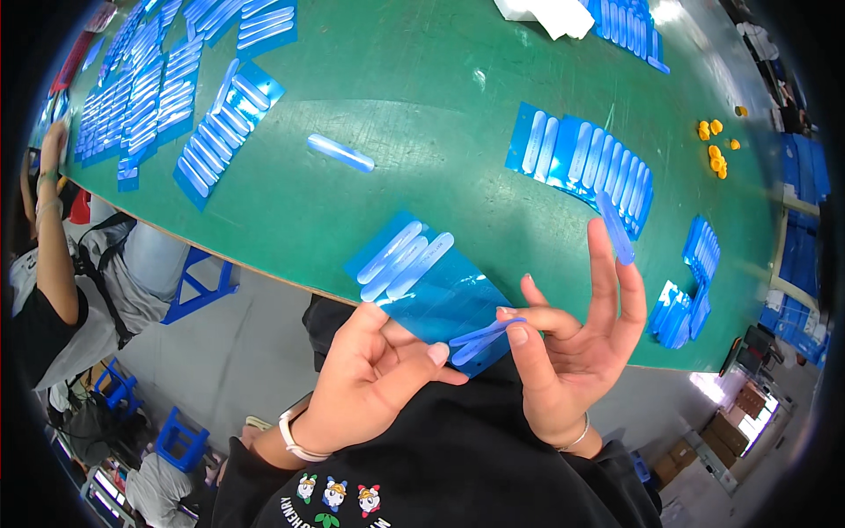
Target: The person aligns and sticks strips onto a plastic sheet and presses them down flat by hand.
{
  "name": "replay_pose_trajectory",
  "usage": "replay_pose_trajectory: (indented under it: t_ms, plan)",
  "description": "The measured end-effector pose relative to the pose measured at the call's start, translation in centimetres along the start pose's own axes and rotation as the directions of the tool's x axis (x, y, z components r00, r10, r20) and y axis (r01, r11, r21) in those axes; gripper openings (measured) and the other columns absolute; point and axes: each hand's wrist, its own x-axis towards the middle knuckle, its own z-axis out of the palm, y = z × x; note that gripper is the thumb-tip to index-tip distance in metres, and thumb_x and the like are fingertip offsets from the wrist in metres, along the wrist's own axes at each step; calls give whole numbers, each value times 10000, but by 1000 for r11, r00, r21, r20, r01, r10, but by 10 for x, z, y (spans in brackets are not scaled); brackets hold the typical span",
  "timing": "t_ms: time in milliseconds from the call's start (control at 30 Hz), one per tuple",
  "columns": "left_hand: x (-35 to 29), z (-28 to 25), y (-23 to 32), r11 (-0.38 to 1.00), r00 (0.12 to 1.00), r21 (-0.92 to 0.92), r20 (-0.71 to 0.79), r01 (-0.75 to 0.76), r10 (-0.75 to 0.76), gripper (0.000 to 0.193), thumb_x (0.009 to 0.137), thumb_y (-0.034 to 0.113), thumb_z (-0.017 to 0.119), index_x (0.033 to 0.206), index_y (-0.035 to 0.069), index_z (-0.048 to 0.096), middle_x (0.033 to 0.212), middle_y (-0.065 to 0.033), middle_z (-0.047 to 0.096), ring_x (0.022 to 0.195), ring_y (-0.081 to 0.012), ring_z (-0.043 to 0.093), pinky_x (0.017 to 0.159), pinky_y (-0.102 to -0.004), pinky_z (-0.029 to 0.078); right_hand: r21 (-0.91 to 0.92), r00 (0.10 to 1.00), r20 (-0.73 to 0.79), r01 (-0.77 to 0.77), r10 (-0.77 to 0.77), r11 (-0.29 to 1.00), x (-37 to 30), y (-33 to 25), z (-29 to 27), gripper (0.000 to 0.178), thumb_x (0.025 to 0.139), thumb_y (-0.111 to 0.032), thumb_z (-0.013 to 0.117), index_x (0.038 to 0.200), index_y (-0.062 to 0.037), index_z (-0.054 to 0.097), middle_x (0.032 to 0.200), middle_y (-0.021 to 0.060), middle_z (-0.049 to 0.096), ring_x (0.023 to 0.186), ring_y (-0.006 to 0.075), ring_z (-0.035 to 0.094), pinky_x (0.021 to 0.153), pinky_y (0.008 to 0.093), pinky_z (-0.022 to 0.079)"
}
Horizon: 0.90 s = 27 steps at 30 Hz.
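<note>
A wide green surface (422, 106) fills the upper part of the view, its near edge running from upper left down to the lower right. Rows of blue sheets with pale strips (141, 97) cover its far left, another fanned stack of sheets (581, 163) lies to the right, and one loose pale strip (341, 152) rests alone near the middle. Small yellow pieces (715, 148) sit at the far right. Below the edge are grey floor, blue stools (198, 286) and a seated person (62, 282) at the left.

The blue sheet (431, 282) is held just over the near edge, its long axis slanting from upper left to lower right, with pale strips at the upper left end. The left hand (370, 383) has its fingers pinched on the sheet's lower edge. The right hand (572, 352) clamps thumb and forefinger on a narrow strip (480, 339) at the sheet's lower right corner; its other fingers spread upward, another strip (614, 227) stuck at the middle fingertip.
</note>
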Motion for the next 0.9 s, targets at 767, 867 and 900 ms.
replay_pose_trajectory:
  t_ms: [767, 867, 900]
  plan:
    - [0, -3, -2, 977, 994, 188, 65, -99, 88, 567, 793, -142, 477, 1306, -45, 256, 1108, -207, 572, 956, -261, 619, 793, -381, 542, -252, 973, 127, 218, -192, 943, 3, 10, -6, 821, 714, 103, 628, 1365, -43, 149, 1018, 247, 612, 1344, 352, 207, 984, 477, 365]
    - [-1, -6, -2, 967, 990, 221, 89, -124, 106, 558, 797, -138, 494, 1300, -46, 269, 1091, -200, 583, 946, -254, 623, 792, -372, 545, -219, 962, 156, 256, -225, 942, 3, 12, -6, 828, 709, 104, 633, 1366, -43, 150, 1124, 254, 564, 1316, 352, 283, 992, 493, 347]
    - [-1, -5, -1, 968, 990, 221, 89, -123, 106, 558, 797, -138, 494, 1300, -46, 269, 1091, -200, 583, 946, -254, 623, 792, -372, 545, -219, 962, 155, 255, -225, 942, 2, 11, -5, 828, 709, 104, 633, 1366, -43, 150, 1124, 254, 564, 1316, 352, 283, 992, 493, 347]
